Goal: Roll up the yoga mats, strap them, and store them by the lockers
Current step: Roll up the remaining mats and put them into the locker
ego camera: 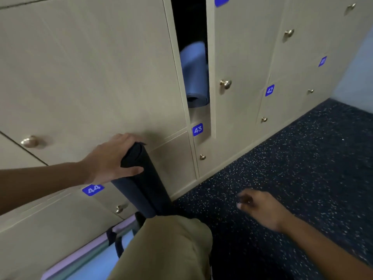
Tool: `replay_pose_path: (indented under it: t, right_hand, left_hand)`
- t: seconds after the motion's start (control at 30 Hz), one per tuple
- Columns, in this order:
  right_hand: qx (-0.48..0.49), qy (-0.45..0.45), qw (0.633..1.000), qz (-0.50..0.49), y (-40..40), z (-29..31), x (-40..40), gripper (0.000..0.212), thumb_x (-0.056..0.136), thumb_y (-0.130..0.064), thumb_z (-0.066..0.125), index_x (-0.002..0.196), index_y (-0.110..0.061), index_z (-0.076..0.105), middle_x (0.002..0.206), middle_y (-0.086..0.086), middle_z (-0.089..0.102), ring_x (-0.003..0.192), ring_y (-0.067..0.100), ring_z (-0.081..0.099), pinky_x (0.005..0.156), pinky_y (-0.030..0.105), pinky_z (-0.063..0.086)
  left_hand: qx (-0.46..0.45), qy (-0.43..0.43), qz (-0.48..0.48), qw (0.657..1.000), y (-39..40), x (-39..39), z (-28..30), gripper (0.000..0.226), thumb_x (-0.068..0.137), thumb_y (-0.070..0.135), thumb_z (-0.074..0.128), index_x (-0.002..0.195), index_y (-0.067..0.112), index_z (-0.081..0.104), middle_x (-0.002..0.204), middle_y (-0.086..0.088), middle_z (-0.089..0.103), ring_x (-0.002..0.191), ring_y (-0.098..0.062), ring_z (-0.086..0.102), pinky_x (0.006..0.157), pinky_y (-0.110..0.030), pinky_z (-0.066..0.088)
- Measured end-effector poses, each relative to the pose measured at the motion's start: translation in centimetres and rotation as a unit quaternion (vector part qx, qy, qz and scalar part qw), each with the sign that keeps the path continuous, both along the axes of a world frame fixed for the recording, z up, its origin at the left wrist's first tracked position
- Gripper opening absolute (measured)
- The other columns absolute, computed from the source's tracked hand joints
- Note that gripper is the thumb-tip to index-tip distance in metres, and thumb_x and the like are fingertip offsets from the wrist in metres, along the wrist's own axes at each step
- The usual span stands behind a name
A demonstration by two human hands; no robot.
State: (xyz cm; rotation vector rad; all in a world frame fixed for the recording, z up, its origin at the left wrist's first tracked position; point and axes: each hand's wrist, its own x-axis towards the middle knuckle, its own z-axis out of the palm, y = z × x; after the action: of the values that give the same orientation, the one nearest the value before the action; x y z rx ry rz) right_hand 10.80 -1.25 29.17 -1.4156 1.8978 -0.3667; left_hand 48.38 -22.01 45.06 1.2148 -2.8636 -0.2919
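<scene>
Khaki-trousered knee (173,245) fills the bottom centre, nearest the camera, hiding the lower end of a dark rolled yoga mat (145,186) that stands tilted against the beige lockers (90,77). Left hand (113,158) grips the mat's top end, fingers curled over the rim and thumb pressed across the front of the roll. Right hand (260,207) hangs over the dark speckled floor (302,158), well apart from the mat, fingers loosely curled and holding nothing; it is blurred, so finer detail of the fingers cannot be told.

Above and to the right of the dark mat, a narrow locker door (211,67) stands ajar, and through the gap a blue rolled yoga mat (194,77) shows inside the compartment, its coiled end facing out and down. Blue number plates read 43 (197,129) just below that opening, 44 (92,189) beside the left forearm, and 42 (269,90) farther right. Brass knobs (225,84) dot the doors. At the bottom left, beside the knee, lies a pale lilac and light blue mat (90,259) with a dark strap (116,239) across it.
</scene>
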Motion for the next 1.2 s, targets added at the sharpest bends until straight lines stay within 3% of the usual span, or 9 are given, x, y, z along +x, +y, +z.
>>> replay_pose_path:
  t: [0.07, 0.2, 0.4, 0.63, 0.8, 0.9, 1.03, 1.1, 1.2]
  right_hand:
    - [0.018, 0.001, 1.000, 0.011, -1.7, -1.5, 0.5, 0.041, 0.098, -0.040, 0.065, 0.135, -0.024, 0.059, 0.119, -0.008, 0.066, 0.104, 0.007, 0.063, 0.094, 0.026, 0.052]
    - [0.047, 0.011, 0.998, 0.039, -7.3, -4.3, 1.7, 0.051, 0.099, -0.038, 0.065, 0.145, -0.024, 0.051, 0.142, 0.002, 0.060, 0.122, 0.018, 0.060, 0.107, 0.035, 0.048]
    - [0.003, -0.002, 1.000, -0.007, -17.6, -6.2, 1.6, 0.061, 0.098, -0.025, 0.067, 0.153, -0.018, 0.041, 0.154, 0.009, 0.042, 0.134, 0.028, 0.050, 0.114, 0.039, 0.042]
    - [-0.009, 0.032, 0.999, 0.043, -25.3, -12.1, 3.6, 0.075, 0.096, -0.025, 0.067, 0.159, -0.029, 0.026, 0.168, 0.001, 0.016, 0.144, 0.036, 0.035, 0.118, 0.051, 0.038]
    - [0.013, 0.110, 0.991, 0.072, -27.0, -14.7, 3.0, 0.056, 0.094, -0.016, 0.065, 0.144, -0.018, 0.040, 0.160, 0.004, 0.026, 0.127, 0.033, 0.055, 0.104, 0.047, 0.051]
    - [-0.013, 0.150, 0.984, 0.100, -27.3, -14.9, 2.1, 0.052, 0.098, -0.025, 0.058, 0.146, -0.017, 0.038, 0.159, 0.001, 0.030, 0.133, 0.029, 0.052, 0.101, 0.047, 0.053]
    - [-0.012, 0.172, 0.979, 0.107, -25.8, -15.5, 2.5, 0.053, 0.094, -0.021, 0.061, 0.144, -0.016, 0.042, 0.155, 0.004, 0.038, 0.128, 0.030, 0.056, 0.095, 0.044, 0.055]
    - [-0.030, 0.170, 0.982, 0.075, -24.7, -14.9, 2.6, 0.046, 0.095, -0.027, 0.064, 0.137, -0.016, 0.050, 0.145, 0.006, 0.047, 0.118, 0.031, 0.060, 0.090, 0.042, 0.055]
    - [-0.066, 0.136, 0.988, -0.007, -22.5, -14.1, 2.0, 0.034, 0.095, -0.050, 0.062, 0.109, -0.019, 0.060, 0.115, 0.004, 0.061, 0.093, 0.027, 0.063, 0.081, 0.039, 0.055]
  left_hand:
    - [-0.012, -0.009, -0.023, 1.000, -0.6, 0.2, -0.3, 0.070, 0.074, 0.078, 0.051, 0.138, 0.052, 0.035, 0.132, 0.030, 0.032, 0.126, -0.003, 0.035, 0.091, -0.034, 0.041]
    - [-0.016, 0.005, -0.013, 1.000, -2.2, 0.1, -1.0, 0.067, 0.075, 0.080, 0.045, 0.135, 0.051, 0.040, 0.137, 0.028, 0.036, 0.127, -0.002, 0.035, 0.089, -0.035, 0.042]
    - [-0.027, -0.005, -0.020, 0.999, -3.3, -3.5, -0.7, 0.065, 0.075, 0.081, 0.042, 0.133, 0.051, 0.041, 0.134, 0.026, 0.038, 0.128, -0.006, 0.036, 0.089, -0.041, 0.048]
    - [-0.017, 0.028, 0.006, 0.999, -3.5, -3.6, -1.3, 0.058, 0.075, 0.077, 0.048, 0.128, 0.053, 0.043, 0.129, 0.029, 0.042, 0.123, -0.004, 0.043, 0.089, -0.045, 0.049]
    - [0.005, 0.031, 0.012, 0.999, -3.6, -3.2, -1.5, 0.056, 0.077, 0.072, 0.053, 0.129, 0.052, 0.043, 0.130, 0.029, 0.043, 0.125, -0.008, 0.045, 0.093, -0.047, 0.048]
    - [0.002, 0.028, 0.024, 0.999, -3.7, -3.1, -1.4, 0.055, 0.079, 0.073, 0.052, 0.129, 0.052, 0.043, 0.129, 0.026, 0.044, 0.126, -0.009, 0.045, 0.096, -0.049, 0.046]
    - [0.002, 0.008, 0.031, 0.999, -2.9, -3.2, -1.6, 0.058, 0.079, 0.074, 0.051, 0.131, 0.050, 0.043, 0.131, 0.024, 0.044, 0.126, -0.008, 0.043, 0.095, -0.048, 0.047]
    - [-0.003, -0.003, 0.033, 0.999, -2.5, -3.2, -1.4, 0.059, 0.079, 0.075, 0.049, 0.132, 0.049, 0.042, 0.133, 0.025, 0.043, 0.127, -0.007, 0.042, 0.094, -0.047, 0.048]
    - [-0.007, -0.011, 0.046, 0.999, -2.2, -2.9, -0.9, 0.060, 0.078, 0.077, 0.046, 0.132, 0.051, 0.040, 0.134, 0.026, 0.041, 0.127, -0.006, 0.041, 0.094, -0.046, 0.048]
